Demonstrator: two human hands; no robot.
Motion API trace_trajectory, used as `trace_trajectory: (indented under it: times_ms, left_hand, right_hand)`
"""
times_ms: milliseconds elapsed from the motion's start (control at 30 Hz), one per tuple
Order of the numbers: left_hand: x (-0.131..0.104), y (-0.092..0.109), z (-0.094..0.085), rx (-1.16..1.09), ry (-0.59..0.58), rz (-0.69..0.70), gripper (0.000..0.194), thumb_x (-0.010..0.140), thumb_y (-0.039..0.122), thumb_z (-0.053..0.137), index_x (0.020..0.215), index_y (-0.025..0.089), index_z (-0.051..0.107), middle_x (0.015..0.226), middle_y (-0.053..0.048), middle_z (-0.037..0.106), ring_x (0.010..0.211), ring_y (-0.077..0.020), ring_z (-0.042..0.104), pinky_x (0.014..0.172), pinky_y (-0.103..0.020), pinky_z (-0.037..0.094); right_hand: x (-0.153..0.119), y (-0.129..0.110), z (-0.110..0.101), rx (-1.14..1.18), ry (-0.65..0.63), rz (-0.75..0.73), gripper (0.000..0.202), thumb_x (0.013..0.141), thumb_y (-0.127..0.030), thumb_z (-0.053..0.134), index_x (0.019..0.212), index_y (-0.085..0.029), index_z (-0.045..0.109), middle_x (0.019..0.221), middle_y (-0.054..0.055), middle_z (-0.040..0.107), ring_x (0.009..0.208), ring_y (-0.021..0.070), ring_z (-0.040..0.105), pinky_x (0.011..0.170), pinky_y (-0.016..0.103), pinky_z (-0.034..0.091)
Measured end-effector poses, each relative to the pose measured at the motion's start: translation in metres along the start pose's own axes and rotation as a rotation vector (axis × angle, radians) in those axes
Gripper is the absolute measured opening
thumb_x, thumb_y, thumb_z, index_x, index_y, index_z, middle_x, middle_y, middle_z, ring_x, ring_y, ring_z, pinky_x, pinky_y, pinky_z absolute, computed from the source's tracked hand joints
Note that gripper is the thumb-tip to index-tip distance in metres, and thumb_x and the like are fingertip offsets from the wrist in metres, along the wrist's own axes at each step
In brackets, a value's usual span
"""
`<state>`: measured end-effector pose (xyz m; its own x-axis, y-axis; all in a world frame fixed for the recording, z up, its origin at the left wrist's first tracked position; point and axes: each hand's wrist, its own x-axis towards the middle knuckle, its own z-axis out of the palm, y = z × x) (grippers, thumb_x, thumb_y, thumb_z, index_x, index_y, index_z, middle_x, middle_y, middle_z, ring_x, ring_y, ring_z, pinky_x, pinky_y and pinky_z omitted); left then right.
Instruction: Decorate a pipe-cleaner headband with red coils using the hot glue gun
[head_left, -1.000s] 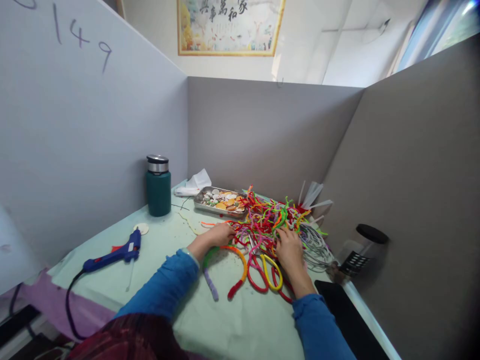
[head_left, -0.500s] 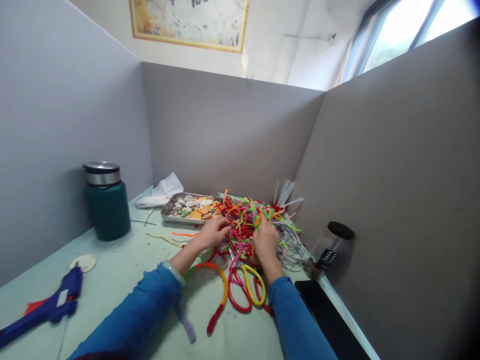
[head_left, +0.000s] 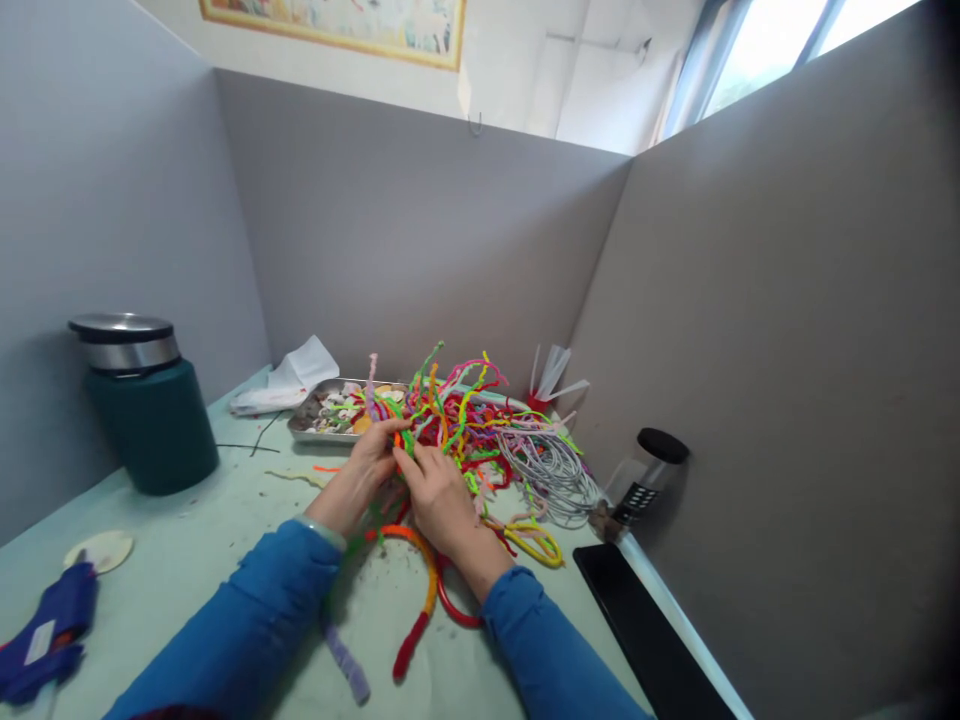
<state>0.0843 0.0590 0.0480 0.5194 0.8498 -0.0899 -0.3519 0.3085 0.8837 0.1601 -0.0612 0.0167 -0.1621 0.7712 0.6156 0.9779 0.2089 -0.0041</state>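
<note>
Pipe cleaners (head_left: 437, 412), bunched in both of my hands.

I have the left hand (head_left: 362, 477) and right hand (head_left: 441, 497) closed on a few strands, their fingertips meeting; the rest of the fuzzy, crinkled, brightly mixed tangle spreads just beyond. Nearer me curves a plush, color-banded hoop (head_left: 429, 572); farther out lie coiled grey strands (head_left: 556, 472) and a shiny metal tray (head_left: 319, 437) with rounded corners.

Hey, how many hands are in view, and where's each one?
2: the left hand and, just beside it, the right hand, both at the near side of the pipe cleaners. No other hand shows.
</note>
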Motion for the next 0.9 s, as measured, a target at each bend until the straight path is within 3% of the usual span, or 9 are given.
trace_trajectory:
  times_ms: [100,200,333,433,500,567,700,767,900]
  left_hand:
    - [0.001,0.005,-0.002,-0.134,0.015,-0.052,0.011,0.072,0.009,0.051,0.067,0.016,0.058,0.064,-0.005,0.064,0.067,-0.0185,0.064,0.067,-0.032,0.055]
    - [0.001,0.004,-0.001,-0.227,-0.062,0.043,0.01,0.075,0.014,0.053,0.079,0.015,0.062,0.076,-0.005,0.067,0.074,-0.0161,0.064,0.07,-0.029,0.054]
    - [0.0,0.0,0.0,-0.12,-0.157,0.093,0.017,0.074,0.023,0.062,0.09,0.015,0.064,0.097,-0.009,0.068,0.089,-0.0198,0.063,0.074,-0.03,0.053]
    - [0.0,-0.003,-0.001,-0.002,-0.209,0.076,0.03,0.07,0.021,0.068,0.099,0.016,0.063,0.11,-0.01,0.064,0.1,-0.0217,0.061,0.079,-0.031,0.051]
    - [0.0,-0.004,-0.002,0.041,-0.229,0.058,0.036,0.069,0.022,0.07,0.103,0.017,0.062,0.114,-0.011,0.063,0.101,-0.0205,0.06,0.08,-0.029,0.05]
    - [0.001,-0.004,-0.004,0.06,-0.216,0.046,0.037,0.068,0.022,0.072,0.103,0.016,0.062,0.113,-0.011,0.063,0.098,-0.0191,0.062,0.078,-0.028,0.05]
    - [0.002,-0.006,-0.007,0.106,-0.154,0.044,0.032,0.066,0.022,0.073,0.096,0.014,0.063,0.102,-0.011,0.067,0.089,-0.0184,0.064,0.075,-0.028,0.05]
    - [0.003,-0.007,-0.008,0.117,-0.136,0.047,0.03,0.065,0.022,0.073,0.093,0.014,0.064,0.096,-0.01,0.068,0.085,-0.0178,0.065,0.073,-0.027,0.051]
    - [0.006,-0.01,-0.01,0.091,-0.064,0.028,0.021,0.069,0.022,0.069,0.088,0.013,0.065,0.082,-0.008,0.069,0.07,-0.0142,0.065,0.065,-0.024,0.05]
  right_hand:
    - [0.014,0.004,-0.007,0.002,-0.003,-0.008,0.054,0.085,-0.012,0.041,0.138,-0.017,0.033,0.132,0.013,0.047,0.111,0.0252,0.042,0.087,0.04,0.038]
    - [0.027,0.02,-0.02,-0.027,0.004,-0.003,0.054,0.086,-0.01,0.038,0.139,-0.019,0.032,0.134,0.01,0.047,0.113,0.0246,0.04,0.09,0.041,0.035]
    - [0.046,0.061,-0.043,-0.076,0.028,0.067,0.056,0.081,-0.006,0.04,0.135,-0.019,0.039,0.13,0.01,0.05,0.111,0.0249,0.041,0.091,0.039,0.033]
    - [0.063,0.098,-0.063,-0.101,0.118,0.168,0.06,0.076,-0.002,0.041,0.135,-0.016,0.04,0.126,0.01,0.053,0.109,0.0255,0.042,0.09,0.038,0.034]
    - [0.072,0.121,-0.073,-0.12,0.174,0.189,0.06,0.077,-0.001,0.04,0.135,-0.015,0.04,0.127,0.011,0.052,0.111,0.0257,0.041,0.091,0.039,0.033]
    - [0.076,0.143,-0.079,-0.143,0.151,0.183,0.06,0.078,-0.002,0.04,0.136,-0.015,0.039,0.13,0.011,0.05,0.112,0.025,0.04,0.092,0.038,0.033]
    - [0.063,0.178,-0.077,-0.239,-0.065,0.296,0.047,0.075,-0.013,0.056,0.122,-0.02,0.056,0.135,0.01,0.045,0.117,0.0292,0.037,0.093,0.043,0.033]
    - [0.05,0.187,-0.076,-0.234,-0.083,0.39,0.045,0.075,-0.017,0.058,0.121,-0.019,0.057,0.129,0.011,0.051,0.115,0.0275,0.042,0.093,0.039,0.035]
    - [0.024,0.171,-0.077,-0.103,-0.108,0.533,0.029,0.083,-0.021,0.047,0.105,-0.017,0.066,0.103,0.007,0.067,0.094,0.0191,0.058,0.082,0.028,0.04]
